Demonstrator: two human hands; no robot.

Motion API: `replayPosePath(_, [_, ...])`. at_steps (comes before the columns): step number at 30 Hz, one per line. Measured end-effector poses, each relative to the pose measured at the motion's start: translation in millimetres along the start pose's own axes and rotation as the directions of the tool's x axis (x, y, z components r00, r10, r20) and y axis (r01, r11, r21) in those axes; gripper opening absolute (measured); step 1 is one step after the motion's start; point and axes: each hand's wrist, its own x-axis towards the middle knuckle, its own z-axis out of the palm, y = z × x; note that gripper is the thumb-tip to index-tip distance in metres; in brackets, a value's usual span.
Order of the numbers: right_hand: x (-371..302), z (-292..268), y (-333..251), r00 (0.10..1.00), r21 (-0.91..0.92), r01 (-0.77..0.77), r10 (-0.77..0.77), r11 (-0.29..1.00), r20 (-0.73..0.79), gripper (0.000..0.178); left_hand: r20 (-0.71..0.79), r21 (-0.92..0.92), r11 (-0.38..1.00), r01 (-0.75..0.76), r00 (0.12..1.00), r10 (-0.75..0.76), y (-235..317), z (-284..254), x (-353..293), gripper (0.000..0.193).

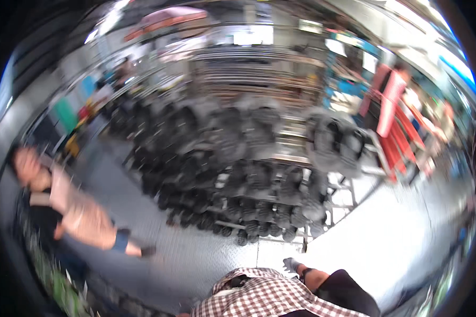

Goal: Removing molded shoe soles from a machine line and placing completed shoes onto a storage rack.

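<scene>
Neither of my hands shows clearly; what they hold, if anything, is out of sight. At the bottom edge is my brown-and-white checked shirt (262, 293), with my leg in dark shorts (346, 293) and a grey shoe (291, 264) beside it. Ahead of me stands a tiered rack (350, 195) loaded with many dark, rounded items (238, 179). Motion blur hides their exact kind.
To the left, a person (76, 206) in light clothes stands on the grey floor (190, 269). Long bars lie on shelving (254, 68) behind the rack. A red slatted frame (399, 142) stands at right, with people (441, 121) beyond.
</scene>
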Motion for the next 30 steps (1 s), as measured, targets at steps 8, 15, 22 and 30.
replayPosePath(8, [-116,21,-56,0.98,-0.152,0.029,-0.058,0.988,-0.19,0.039,0.13,0.456,0.887,-0.073,0.991,0.014,137,19,50,0.046])
replayPosePath(15, [-59,13,-6,0.975,0.046,0.14,-0.129,0.989,-0.181,0.024,0.049,0.473,0.879,-0.061,0.998,0.043,152,8,36,0.048])
replayPosePath(22, [-29,-42,-217,0.492,-0.245,0.804,-0.375,0.542,0.786,0.029,-0.326,-0.159,0.985,-0.07,0.945,0.014,3,20,-27,0.051])
replayPosePath(30, [-60,64,-274,0.474,-0.417,0.804,-0.031,0.424,0.88,0.034,-0.453,-0.622,0.782,-0.041,0.833,-0.317,-168,82,-18,0.049])
